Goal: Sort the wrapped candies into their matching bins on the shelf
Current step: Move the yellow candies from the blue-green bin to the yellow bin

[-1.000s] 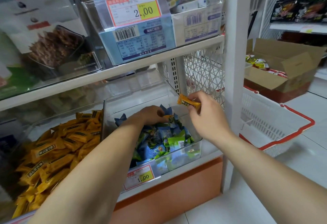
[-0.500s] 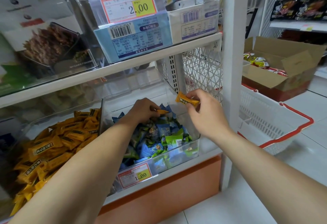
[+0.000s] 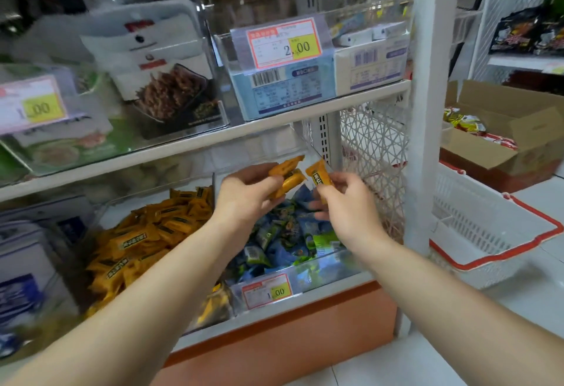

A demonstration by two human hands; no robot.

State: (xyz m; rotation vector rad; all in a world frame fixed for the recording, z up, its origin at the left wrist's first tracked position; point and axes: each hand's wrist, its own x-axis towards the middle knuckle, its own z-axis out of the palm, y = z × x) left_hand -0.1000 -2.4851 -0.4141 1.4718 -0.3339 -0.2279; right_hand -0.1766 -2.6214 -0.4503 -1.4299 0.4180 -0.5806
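L hand [image 3: 247, 195]: fingers and thumb curled, gripping two orange-wrapped candies [image 3: 288, 182]; both stick out up and to the right past the fingertips, one above the other. R hand [image 3: 348, 205]: thumb and forefinger pinch a third orange candy [image 3: 318, 175] by its lower end. This candy stands near upright with a slight tilt, dark label toward the camera; the other fingers are loosely curled below it. The candy ends from the two hands lie just beside each other; contact cannot be told. Both hands are held over the right-hand clear bin [image 3: 329, 266] on the lower shelf, approx. above its rear half and clear of its contents. That bin holds blue and green candies [image 3: 283, 233] and carries a 1.00 price tag [image 3: 267, 291] on its front wall. Adjoining it on the left, behind a clear divider, is the left-hand clear bin [image 3: 213, 185] with a pile of orange candies [image 3: 143, 239] in matching wrappers. The upper shelf [image 3: 274, 124] carries boxed goods and a 2.00 price tag [image 3: 283, 42]. To the right of the white upright post [image 3: 427, 111], a white basket with red rim [image 3: 488, 233] sits on the floor, with an open cardboard box [image 3: 503, 129] behind it.
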